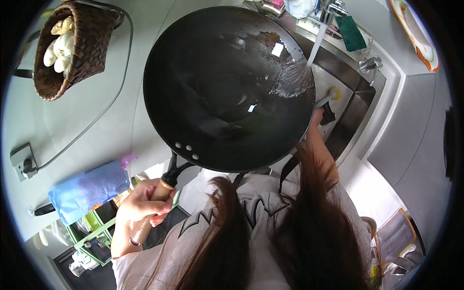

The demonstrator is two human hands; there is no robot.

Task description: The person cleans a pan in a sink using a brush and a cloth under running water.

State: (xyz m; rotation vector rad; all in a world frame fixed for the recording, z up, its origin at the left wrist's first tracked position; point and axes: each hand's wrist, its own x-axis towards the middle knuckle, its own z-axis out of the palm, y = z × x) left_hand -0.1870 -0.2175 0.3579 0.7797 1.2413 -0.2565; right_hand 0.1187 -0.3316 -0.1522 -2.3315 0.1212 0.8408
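Note:
A large black wok (pixel 224 94) is tilted over the sink, with some water pooled inside. From the faucet (pixel 331 12) a stream runs onto its right inner wall and spreads out. My left hand (pixel 152 203) is closed around the wok's wooden handle (pixel 161 192) at the lower left. At the wok's right rim is my right hand (pixel 317 116), largely hidden behind the wok, so its grip cannot be made out. Beside it lie a dish brush (pixel 334 93) with yellow bristles and a small black object (pixel 328 114).
A metal sink basin (pixel 353 103) extends right of the wok, with a green scouring pad (pixel 351 33) on a rack behind. At left are a woven basket (pixel 88 40) of garlic and ginger, a power cord (pixel 121 87) plugged into an outlet, and a blue plastic package (pixel 90 188).

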